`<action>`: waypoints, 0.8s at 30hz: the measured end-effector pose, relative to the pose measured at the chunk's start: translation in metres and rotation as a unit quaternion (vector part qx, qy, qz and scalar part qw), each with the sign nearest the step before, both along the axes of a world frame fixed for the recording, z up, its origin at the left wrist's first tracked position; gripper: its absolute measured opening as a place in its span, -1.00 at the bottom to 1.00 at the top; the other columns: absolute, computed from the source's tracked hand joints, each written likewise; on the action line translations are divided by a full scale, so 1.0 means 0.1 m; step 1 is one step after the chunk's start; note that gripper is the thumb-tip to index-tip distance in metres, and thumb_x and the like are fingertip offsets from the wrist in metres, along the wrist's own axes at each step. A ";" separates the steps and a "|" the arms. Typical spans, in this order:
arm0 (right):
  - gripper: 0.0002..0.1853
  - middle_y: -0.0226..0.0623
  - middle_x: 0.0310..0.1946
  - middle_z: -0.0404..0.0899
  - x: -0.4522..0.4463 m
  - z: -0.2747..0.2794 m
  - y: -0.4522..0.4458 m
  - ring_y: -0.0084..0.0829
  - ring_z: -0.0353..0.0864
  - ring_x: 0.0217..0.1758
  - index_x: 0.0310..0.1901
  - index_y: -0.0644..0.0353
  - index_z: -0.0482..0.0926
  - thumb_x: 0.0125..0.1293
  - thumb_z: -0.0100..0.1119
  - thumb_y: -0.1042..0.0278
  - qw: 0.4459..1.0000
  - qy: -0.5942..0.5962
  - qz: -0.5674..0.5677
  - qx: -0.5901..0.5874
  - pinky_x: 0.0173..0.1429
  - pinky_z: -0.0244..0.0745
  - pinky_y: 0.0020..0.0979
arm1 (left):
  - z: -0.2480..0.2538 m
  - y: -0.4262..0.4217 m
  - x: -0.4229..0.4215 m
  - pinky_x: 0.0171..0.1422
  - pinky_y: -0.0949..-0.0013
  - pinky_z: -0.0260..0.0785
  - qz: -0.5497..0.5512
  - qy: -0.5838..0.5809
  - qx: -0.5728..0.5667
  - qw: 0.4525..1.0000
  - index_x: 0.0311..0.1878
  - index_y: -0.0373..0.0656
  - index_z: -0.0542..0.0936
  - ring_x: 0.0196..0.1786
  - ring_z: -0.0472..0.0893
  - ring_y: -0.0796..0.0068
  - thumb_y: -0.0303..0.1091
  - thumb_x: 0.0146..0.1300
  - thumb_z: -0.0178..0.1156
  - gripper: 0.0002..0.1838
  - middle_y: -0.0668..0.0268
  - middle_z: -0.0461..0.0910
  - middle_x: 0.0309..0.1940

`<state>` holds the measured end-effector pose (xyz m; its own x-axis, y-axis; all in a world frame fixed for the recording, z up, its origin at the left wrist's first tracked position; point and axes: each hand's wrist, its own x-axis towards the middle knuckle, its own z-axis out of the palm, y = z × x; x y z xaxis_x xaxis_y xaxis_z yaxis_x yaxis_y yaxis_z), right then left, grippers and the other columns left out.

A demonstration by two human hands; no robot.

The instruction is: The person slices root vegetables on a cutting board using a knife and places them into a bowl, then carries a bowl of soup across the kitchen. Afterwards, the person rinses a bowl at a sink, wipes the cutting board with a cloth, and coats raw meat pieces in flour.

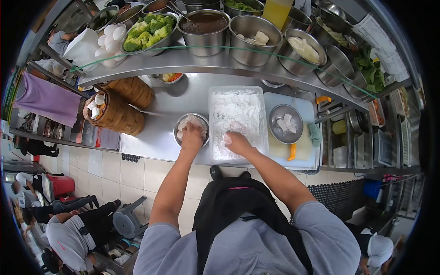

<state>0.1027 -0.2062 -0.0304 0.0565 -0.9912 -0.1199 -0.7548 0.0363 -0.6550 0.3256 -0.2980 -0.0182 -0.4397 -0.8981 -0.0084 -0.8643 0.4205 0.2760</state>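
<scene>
My left hand (191, 136) reaches into a small metal bowl (175, 134) of pale, raw-looking pieces (194, 121). Its fingers curl down among them, and their tips are hidden. Over the near part of a clear plastic tub (215, 156) of white powder (238, 103) is my right hand (235, 141). Powder coats its bent, closed fingers, and I cannot make out what is in them. Just beyond those fingers, a powdered pinkish lump (237, 126) lies in the tub. To the right, a metal bowl (275, 112) holds a few whitish coated pieces (287, 124).
Bamboo steamers (121, 114) stand at the left. An orange-handled tool (291, 152) lies on the cutting board (279, 149) at the right. Above the counter, a metal shelf (183, 64) bears broccoli (149, 33), eggs (112, 39) and several metal pots. Other people are behind me.
</scene>
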 end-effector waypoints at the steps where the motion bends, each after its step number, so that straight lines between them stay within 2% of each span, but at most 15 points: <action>1: -0.71 0.06 -0.11 0.64 -0.06 -0.01 -0.02 0.06 0.62 0.08 -0.06 0.18 0.66 0.14 0.24 0.45 1.000 0.000 0.000 0.001 0.20 0.50 -0.03 | 0.00 0.00 0.02 0.24 -0.05 0.43 0.000 0.000 0.001 1.000 -0.02 0.04 0.74 0.09 0.49 -0.24 -0.43 0.08 0.29 -0.65 -0.02 0.45 0.09; 4: -0.70 0.06 -0.04 0.67 -0.12 -0.10 -0.06 0.04 0.62 0.13 -0.07 0.21 0.70 0.12 0.28 0.44 0.997 0.005 0.068 0.033 0.22 0.51 -0.06 | -0.01 0.01 0.03 0.23 -0.06 0.45 0.013 0.028 -0.001 1.000 -0.01 0.03 0.74 0.08 0.49 -0.23 -0.44 0.08 0.29 -0.64 -0.02 0.46 0.07; 7: -0.68 0.01 -0.08 0.68 0.05 -0.04 0.03 0.02 0.62 0.13 -0.05 0.21 0.71 0.11 0.31 0.42 0.998 0.018 0.050 0.012 0.25 0.52 -0.09 | 0.02 -0.01 0.02 0.20 -0.05 0.51 0.011 0.023 0.016 1.000 -0.02 -0.03 0.72 0.15 0.46 -0.28 -0.42 0.12 0.32 -0.69 -0.05 0.41 0.14; 8: -0.53 0.03 0.07 0.63 0.05 0.07 0.02 0.03 0.55 0.22 0.09 0.25 0.65 0.10 0.39 0.37 0.997 0.026 0.048 0.062 0.35 0.45 -0.13 | 0.03 0.01 0.01 0.20 -0.05 0.52 0.019 0.024 0.024 0.999 -0.03 -0.04 0.72 0.15 0.46 -0.27 -0.42 0.11 0.33 -0.69 -0.05 0.41 0.14; 9: -0.53 0.03 0.07 0.63 0.01 0.15 -0.03 0.03 0.55 0.22 0.09 0.25 0.65 0.10 0.39 0.37 0.997 0.027 0.048 0.061 0.35 0.45 -0.13 | 0.04 0.01 0.01 0.19 -0.04 0.52 0.028 0.024 0.033 0.999 -0.04 -0.04 0.73 0.15 0.47 -0.27 -0.41 0.11 0.33 -0.70 -0.05 0.42 0.14; 11: -0.38 0.03 0.24 0.50 -0.12 0.23 -0.17 0.03 0.45 0.33 0.26 0.24 0.53 0.14 0.41 0.31 0.993 0.066 -0.095 0.022 0.40 0.40 -0.11 | 0.03 0.01 0.03 0.19 -0.04 0.52 0.024 0.034 0.026 0.999 -0.05 -0.04 0.73 0.15 0.46 -0.26 -0.41 0.11 0.33 -0.70 -0.05 0.42 0.14; 12: -0.34 -0.02 0.34 0.34 -0.22 -0.01 -0.27 -0.01 0.35 0.40 0.33 0.16 0.44 0.16 0.40 0.29 0.980 0.128 -0.153 0.001 0.39 0.41 -0.11 | 0.01 0.02 0.05 0.19 -0.04 0.52 0.020 0.043 0.019 0.999 -0.05 -0.04 0.73 0.15 0.46 -0.26 -0.41 0.10 0.33 -0.71 -0.04 0.43 0.14; 13: -0.37 -0.02 0.27 0.41 -0.28 0.12 -0.30 0.01 0.42 0.33 0.30 0.17 0.46 0.17 0.38 0.32 0.974 0.139 -0.176 0.023 0.38 0.43 -0.11 | -0.06 0.00 0.07 0.19 -0.04 0.52 0.021 0.043 0.019 0.999 -0.05 -0.04 0.73 0.15 0.46 -0.26 -0.41 0.10 0.33 -0.71 -0.04 0.43 0.14; 15: -0.39 -0.03 0.23 0.44 -0.34 -0.15 -0.41 0.02 0.46 0.31 0.29 0.15 0.47 0.17 0.37 0.36 0.981 0.116 -0.136 0.078 0.36 0.46 -0.10 | -0.15 -0.06 0.08 0.18 -0.04 0.52 -0.010 0.036 0.003 0.999 -0.05 -0.04 0.73 0.12 0.47 -0.25 -0.39 0.09 0.35 -0.70 -0.05 0.45 0.12; 16: -0.39 -0.03 0.23 0.44 -0.32 -0.18 -0.42 0.02 0.46 0.31 0.29 0.15 0.47 0.17 0.37 0.36 0.981 0.115 -0.137 0.075 0.36 0.46 -0.10 | -0.13 -0.06 0.07 0.18 -0.04 0.52 -0.010 0.036 0.001 0.999 -0.05 -0.04 0.73 0.12 0.47 -0.25 -0.39 0.09 0.35 -0.70 -0.05 0.45 0.12; 18: -0.36 0.00 0.25 0.42 -0.18 -0.15 -0.42 0.02 0.41 0.36 0.30 0.22 0.47 0.14 0.39 0.40 0.991 0.041 -0.113 0.057 0.43 0.37 -0.13 | -0.08 -0.01 0.04 0.19 -0.05 0.51 0.006 0.014 0.006 1.000 -0.03 -0.03 0.74 0.12 0.48 -0.26 -0.38 0.09 0.36 -0.68 -0.04 0.45 0.13; 21: -0.37 0.00 0.23 0.43 -0.01 -0.03 -0.52 0.04 0.41 0.35 0.27 0.22 0.51 0.11 0.41 0.42 0.994 0.073 -0.080 -0.011 0.44 0.37 -0.12 | -0.02 0.02 0.04 0.19 -0.05 0.51 0.015 0.030 0.012 0.999 -0.03 -0.01 0.74 0.14 0.47 -0.26 -0.38 0.08 0.37 -0.67 -0.05 0.45 0.14; 22: -0.47 -0.03 0.17 0.46 0.02 -0.03 -0.51 0.06 0.47 0.29 0.17 0.16 0.54 0.10 0.38 0.40 0.994 0.108 -0.018 -0.021 0.31 0.51 -0.07 | -0.02 0.03 0.06 0.19 -0.05 0.51 0.017 0.027 0.013 0.999 -0.03 -0.01 0.74 0.14 0.47 -0.26 -0.38 0.08 0.37 -0.67 -0.05 0.45 0.14; 24: -0.46 -0.01 0.17 0.46 0.05 0.03 -0.46 0.07 0.48 0.29 0.17 0.20 0.52 0.11 0.38 0.39 0.994 0.106 -0.018 -0.016 0.30 0.51 -0.05 | -0.04 -0.02 0.07 0.21 -0.05 0.50 0.005 0.022 0.025 0.999 -0.02 0.00 0.74 0.17 0.46 -0.27 -0.37 0.08 0.38 -0.67 -0.06 0.44 0.16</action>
